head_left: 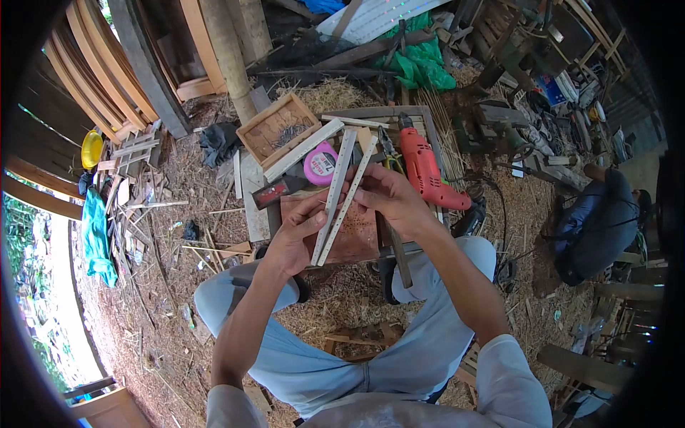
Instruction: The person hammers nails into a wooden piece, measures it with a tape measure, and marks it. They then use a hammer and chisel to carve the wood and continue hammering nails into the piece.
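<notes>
1. Head view: two pale, thin wooden slats with rows of small holes [341, 200] are held up together above a reddish-brown board [357, 232] that lies on a low work surface, at the centre of the scene.
2. The left hand [294, 239] is curled around the near ends of the slats, with the thumb pressed against the left one.
3. The right hand [389, 198] is closed on the slats from the right, about midway along them, the fingers bent over the right slat.
4. The slats are seen to touch at the near end and to spread slightly apart toward the far end.
5. A red electric drill [424, 171] is laid just right of the right hand, its cord trailing to the right.
6. A pink round tape measure [320, 162] is seen just beyond the slats, to the left.
7. A shallow wooden box holding nails [277, 130] is placed farther off on the left.
8. A hammer with a dark head [275, 194] is laid near the left hand.
9. Straw and wood offcuts are scattered over the ground [164, 235] around the seated person's knees.
</notes>
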The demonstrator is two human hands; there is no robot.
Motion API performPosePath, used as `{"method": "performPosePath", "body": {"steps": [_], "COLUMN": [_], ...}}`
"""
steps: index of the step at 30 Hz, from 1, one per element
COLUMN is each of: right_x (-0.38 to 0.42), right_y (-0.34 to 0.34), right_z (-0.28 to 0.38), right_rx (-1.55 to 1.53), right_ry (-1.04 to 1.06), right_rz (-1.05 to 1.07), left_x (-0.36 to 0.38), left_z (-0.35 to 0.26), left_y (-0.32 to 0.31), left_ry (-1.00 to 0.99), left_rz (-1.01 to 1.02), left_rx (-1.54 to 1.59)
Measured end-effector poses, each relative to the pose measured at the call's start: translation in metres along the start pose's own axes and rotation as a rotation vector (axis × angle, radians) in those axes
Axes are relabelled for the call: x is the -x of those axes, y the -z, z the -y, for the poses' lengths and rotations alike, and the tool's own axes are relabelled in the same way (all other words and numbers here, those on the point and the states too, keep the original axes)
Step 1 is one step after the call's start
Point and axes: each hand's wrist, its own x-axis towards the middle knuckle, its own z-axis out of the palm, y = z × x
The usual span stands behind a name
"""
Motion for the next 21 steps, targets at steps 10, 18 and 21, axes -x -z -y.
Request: {"method": "performPosePath", "body": {"steps": [10,18,21], "right_x": [0.002,0.001,0.001], "right_y": [-0.006,-0.005,-0.005], "right_z": [0.006,0.006,0.005], "right_rx": [-0.002,-0.021,-0.054], "right_ry": [-0.013,-0.024,-0.021], "right_rz": [-0.044,-0.013,-0.026], "left_x": [0.002,0.0,0.001], "left_z": [-0.002,-0.001,-0.002], "left_y": [-0.005,-0.002,-0.004], "left_ry": [0.008,-0.015,-0.016], "left_rz": [0.027,0.069,0.05], "left_rx": [-0.067,0.0,0.004]}}
